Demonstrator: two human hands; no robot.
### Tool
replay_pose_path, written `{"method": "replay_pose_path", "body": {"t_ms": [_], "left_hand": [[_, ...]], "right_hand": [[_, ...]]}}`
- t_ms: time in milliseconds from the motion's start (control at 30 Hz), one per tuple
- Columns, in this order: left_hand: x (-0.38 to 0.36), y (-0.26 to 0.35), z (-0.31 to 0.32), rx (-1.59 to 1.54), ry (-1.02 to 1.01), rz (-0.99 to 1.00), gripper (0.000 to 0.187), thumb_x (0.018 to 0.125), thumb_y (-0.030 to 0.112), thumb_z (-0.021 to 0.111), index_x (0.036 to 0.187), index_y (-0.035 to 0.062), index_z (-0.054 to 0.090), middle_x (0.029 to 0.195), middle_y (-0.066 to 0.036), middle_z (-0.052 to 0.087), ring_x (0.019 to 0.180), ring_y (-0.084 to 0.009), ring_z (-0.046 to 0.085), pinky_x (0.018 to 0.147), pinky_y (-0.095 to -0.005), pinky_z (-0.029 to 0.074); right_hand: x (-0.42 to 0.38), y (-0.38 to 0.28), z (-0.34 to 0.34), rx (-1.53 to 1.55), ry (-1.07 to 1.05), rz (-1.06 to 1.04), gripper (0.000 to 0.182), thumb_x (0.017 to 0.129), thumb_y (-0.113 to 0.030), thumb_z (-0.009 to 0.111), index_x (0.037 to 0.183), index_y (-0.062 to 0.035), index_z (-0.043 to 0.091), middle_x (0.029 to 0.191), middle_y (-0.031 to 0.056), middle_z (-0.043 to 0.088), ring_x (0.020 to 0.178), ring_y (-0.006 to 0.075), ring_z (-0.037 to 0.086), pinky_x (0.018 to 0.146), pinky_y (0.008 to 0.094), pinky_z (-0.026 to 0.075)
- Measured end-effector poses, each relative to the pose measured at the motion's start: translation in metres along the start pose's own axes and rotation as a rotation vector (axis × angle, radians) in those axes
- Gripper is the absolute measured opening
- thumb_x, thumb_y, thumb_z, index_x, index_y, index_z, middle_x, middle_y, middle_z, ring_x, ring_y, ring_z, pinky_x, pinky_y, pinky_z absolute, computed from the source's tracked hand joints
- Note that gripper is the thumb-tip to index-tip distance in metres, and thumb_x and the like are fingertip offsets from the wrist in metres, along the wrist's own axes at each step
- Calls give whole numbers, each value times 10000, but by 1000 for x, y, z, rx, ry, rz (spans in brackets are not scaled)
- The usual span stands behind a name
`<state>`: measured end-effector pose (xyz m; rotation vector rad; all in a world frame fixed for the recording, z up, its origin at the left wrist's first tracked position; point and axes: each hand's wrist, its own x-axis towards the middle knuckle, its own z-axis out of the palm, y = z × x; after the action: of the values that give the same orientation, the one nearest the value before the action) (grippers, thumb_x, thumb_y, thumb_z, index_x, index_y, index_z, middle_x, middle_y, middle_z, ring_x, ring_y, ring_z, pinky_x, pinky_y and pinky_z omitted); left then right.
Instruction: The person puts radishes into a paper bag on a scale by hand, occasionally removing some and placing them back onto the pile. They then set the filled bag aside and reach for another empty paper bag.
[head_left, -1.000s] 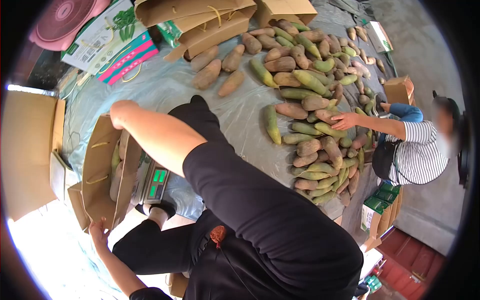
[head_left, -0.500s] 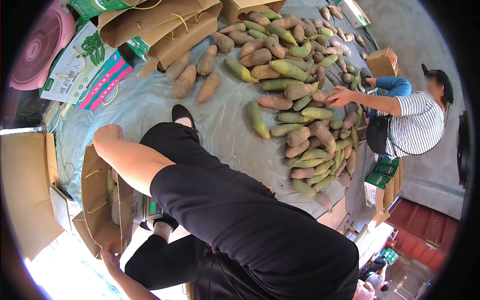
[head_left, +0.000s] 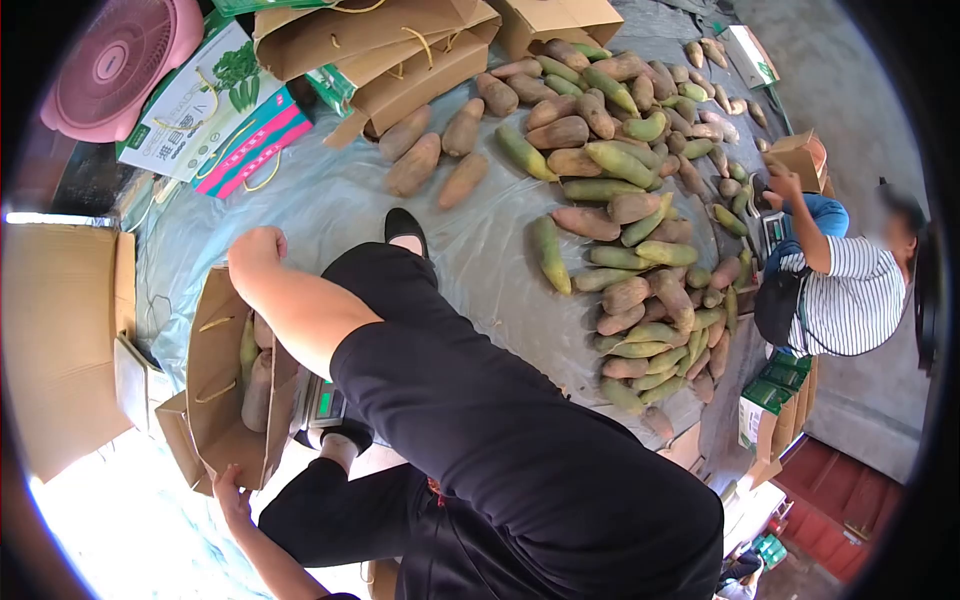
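Note:
An open cardboard box [head_left: 222,432] with yellow cord handles leans at the left, several green and reddish-brown root vegetables [head_left: 257,392] inside. My right hand [head_left: 257,248] is at its upper end, fingers curled at the edge, fingertips partly hidden. At the lower end, my left hand [head_left: 230,490] pinches the cardboard rim. Beside the box, partly covered by it, is a scale [head_left: 325,403] with a lit green display.
A large pile of vegetables [head_left: 640,170] lies on plastic sheeting [head_left: 480,270]. Cartons [head_left: 420,85] and a pink fan [head_left: 120,65] stand at the upper left. A co-worker [head_left: 840,290] crouches at the right near another scale. A large carton [head_left: 60,340] stands far left.
The view has shifted, so the scene sits further right. The box is tilted differently and shows more of its contents; both hands remain at its ends. The co-worker's hand has moved from the pile towards a carton.

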<state>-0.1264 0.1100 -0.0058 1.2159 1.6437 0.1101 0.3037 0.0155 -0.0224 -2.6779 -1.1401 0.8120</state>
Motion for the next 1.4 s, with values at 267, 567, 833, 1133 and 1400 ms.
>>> {"method": "replay_pose_path", "body": {"t_ms": [267,567,833,1133,1400], "left_hand": [[17,1,1,43,49,40,75,807,153,581,857,107,550,742,-11,573,772,-157,545,627,-353,399],[3,3,7,26,114,56,129,815,215,599,899,132,549,794,1,564,760,-119,528,640,-306,413],[9,5,-5,-143,174,41,223,804,297,665,810,91,581,756,-23,551,775,-157,517,711,-383,401],[-28,3,-50,-359,170,49,263,809,375,669,833,125,593,703,18,562,687,-104,533,630,-257,427],[-56,-64,-125,-463,350,82,417,804,460,642,1070,141,607,958,17,592,917,-113,538,767,-273,405]], "right_hand": [[2,8,11,46,55,-117,215,745,-169,596,932,-140,696,961,23,664,866,221,636,610,405,499],[-20,8,-12,-90,-26,-190,264,746,-205,551,958,-139,695,1040,98,654,995,253,615,807,369,485],[-2,1,-11,-159,-96,-260,331,748,-189,498,1008,-57,655,1076,197,612,1022,349,586,844,417,469],[-16,-31,-21,-108,-18,-476,318,697,-277,608,885,-26,663,874,214,642,847,341,620,733,403,464],[-56,-148,-19,-206,-20,-698,307,704,-252,554,880,-28,669,886,215,640,864,335,629,720,413,476]]}}
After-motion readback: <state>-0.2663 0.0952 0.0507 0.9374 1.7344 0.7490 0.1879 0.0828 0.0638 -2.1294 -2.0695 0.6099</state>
